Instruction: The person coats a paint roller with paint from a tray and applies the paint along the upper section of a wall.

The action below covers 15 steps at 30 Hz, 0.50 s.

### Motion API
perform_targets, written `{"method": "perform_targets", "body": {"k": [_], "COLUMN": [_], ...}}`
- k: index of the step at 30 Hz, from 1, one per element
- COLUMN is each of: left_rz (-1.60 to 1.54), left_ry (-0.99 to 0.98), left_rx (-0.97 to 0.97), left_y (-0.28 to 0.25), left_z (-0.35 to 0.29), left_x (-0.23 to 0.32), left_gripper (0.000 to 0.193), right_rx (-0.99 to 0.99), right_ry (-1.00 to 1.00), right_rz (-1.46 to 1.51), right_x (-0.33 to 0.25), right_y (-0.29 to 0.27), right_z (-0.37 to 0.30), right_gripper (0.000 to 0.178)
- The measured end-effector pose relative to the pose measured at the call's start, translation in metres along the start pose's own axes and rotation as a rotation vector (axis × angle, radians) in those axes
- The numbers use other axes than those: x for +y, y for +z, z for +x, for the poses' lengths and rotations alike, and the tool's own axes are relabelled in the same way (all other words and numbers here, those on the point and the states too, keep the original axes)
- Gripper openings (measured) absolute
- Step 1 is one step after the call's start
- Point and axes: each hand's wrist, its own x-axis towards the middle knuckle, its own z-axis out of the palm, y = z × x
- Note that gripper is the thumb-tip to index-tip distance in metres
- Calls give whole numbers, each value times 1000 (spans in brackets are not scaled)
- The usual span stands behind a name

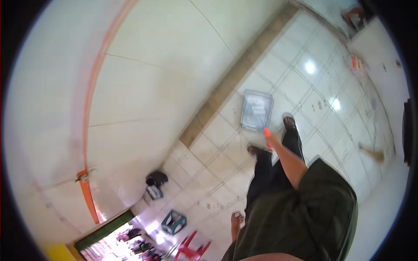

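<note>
My right hand [273, 140] reaches forward and is closed around a bright orange-red handle [267, 132]. A thin rod runs from this handle towards a grey, see-through rectangular tray [244, 108] on the tiled floor. Pale shapes lie inside the tray; whether the tool's head is among them is unclear. The tool looks like a paint roller, but its head cannot be made out. Low beside my left leg hangs my left hand [236, 219], small and blurred. Its fingers are not clear enough to read. My sandalled feet stand near the tray.
A pale wall [152, 87] with an orange stripe rises on the left, above a brown skirting [235, 78]. Behind me are a green stool [174, 222], a red plastic chair [191, 249] and a black bag [156, 178]. A broom-like thing [372, 153] lies at the right.
</note>
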Motion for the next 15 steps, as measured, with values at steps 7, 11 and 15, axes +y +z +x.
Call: {"method": "perform_targets", "body": {"k": [7, 11, 15], "left_rz": [-229, 40, 35], "left_ry": [99, 274, 678], "left_rx": [-2, 136, 132], "left_y": [74, 155, 231], "left_z": [39, 23, -14], "left_x": [69, 135, 227], "left_gripper": [27, 23, 25], "right_rx": [-149, -249, -335], "right_ry": [-541, -330, -291], "right_rz": [-714, -493, -235], "right_x": [-20, -51, -96], "right_y": [-181, -293, -377], "right_z": [-22, -46, -80], "right_gripper": [49, 57, 35]}}
